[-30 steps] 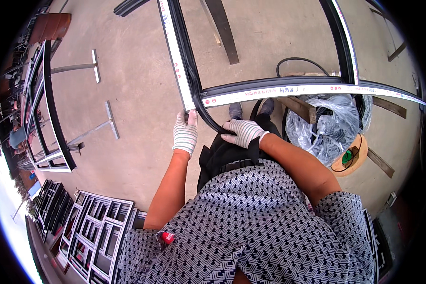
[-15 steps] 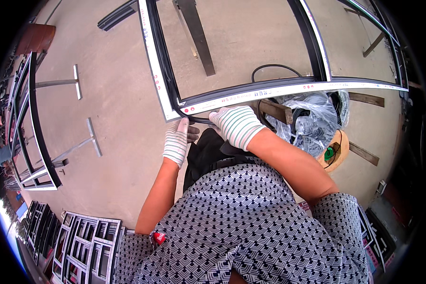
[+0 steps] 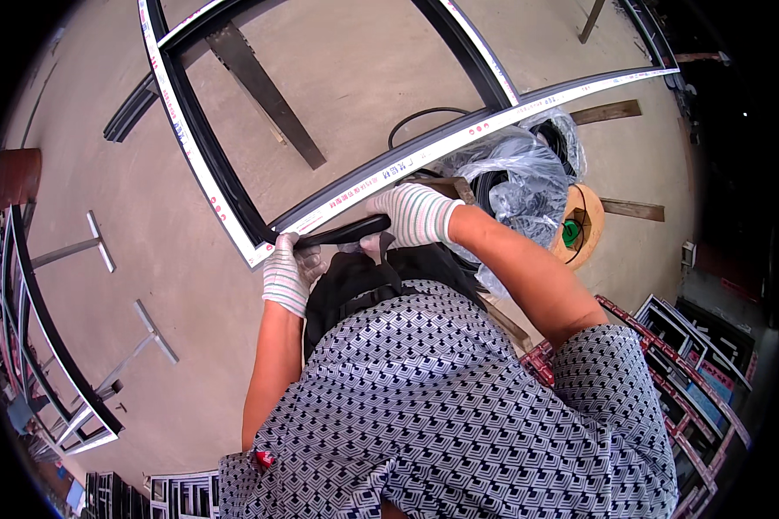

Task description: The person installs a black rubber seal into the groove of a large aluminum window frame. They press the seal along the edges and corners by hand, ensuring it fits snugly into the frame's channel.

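Nearest, at six o'clock, leaning over in a blue-and-white diamond-patterned shirt (image 3: 459, 406) and filling the lower half of the view. Just beyond, pinching with the left hand (image 3: 287, 272), in a striped knit glove, at the near corner of the big black window frame with white taped edges (image 3: 201, 164). Closing the right hand (image 3: 411, 214), gloved alike, at one o'clock from the left, around the other end of a short black rubber strip (image 3: 346, 232). Holding that strip between both hands, so clamped at each end, hands apart, lying along the frame's near rail and touching it at the corner.

Judging the work as early: showing the strip loose in the hands rather than seated, and not being able to tell whether any of the groove along the rails is already filled.

Lying at two o'clock, just beside the right forearm, a crumpled clear plastic bag over a dark coil (image 3: 511, 173), with a round tan spool (image 3: 584, 227) near it. Crowding the four o'clock side, stacked red-edged frames (image 3: 692, 346). Leaving open grey concrete floor (image 3: 147, 233) at nine and ten o'clock, near thin metal T-shaped stands (image 3: 99, 246). Resting under the frame at twelve o'clock, a dark slanting support bar (image 3: 264, 91). Curving along the far eight o'clock rim, more dark frames (image 3: 35, 346).
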Motion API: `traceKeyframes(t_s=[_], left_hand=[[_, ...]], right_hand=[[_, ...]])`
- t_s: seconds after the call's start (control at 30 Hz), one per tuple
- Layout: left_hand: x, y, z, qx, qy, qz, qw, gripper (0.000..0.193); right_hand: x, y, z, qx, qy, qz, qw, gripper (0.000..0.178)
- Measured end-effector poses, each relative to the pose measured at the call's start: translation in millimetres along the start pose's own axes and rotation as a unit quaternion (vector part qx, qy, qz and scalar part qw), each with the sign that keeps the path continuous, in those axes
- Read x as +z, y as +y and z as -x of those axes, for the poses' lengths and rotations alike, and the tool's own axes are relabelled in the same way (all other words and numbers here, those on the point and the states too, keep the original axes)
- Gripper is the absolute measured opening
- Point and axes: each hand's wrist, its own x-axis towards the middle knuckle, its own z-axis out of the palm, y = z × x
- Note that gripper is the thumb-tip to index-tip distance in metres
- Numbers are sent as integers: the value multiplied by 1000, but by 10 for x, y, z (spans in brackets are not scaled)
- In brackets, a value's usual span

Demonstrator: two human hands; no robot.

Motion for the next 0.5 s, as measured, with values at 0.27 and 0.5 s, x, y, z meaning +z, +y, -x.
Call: traceKeyframes(t_s=[0.27, 0.5], left_hand=[[-86, -72, -226, -30, -85, -1, 996, 31], [-16, -69, -310, -34, -109, 30, 993, 31]], right_hand=[[-774, 583, 948, 117, 8, 13, 993, 53], [-1171, 480, 1071, 96, 101, 44, 989, 46]])
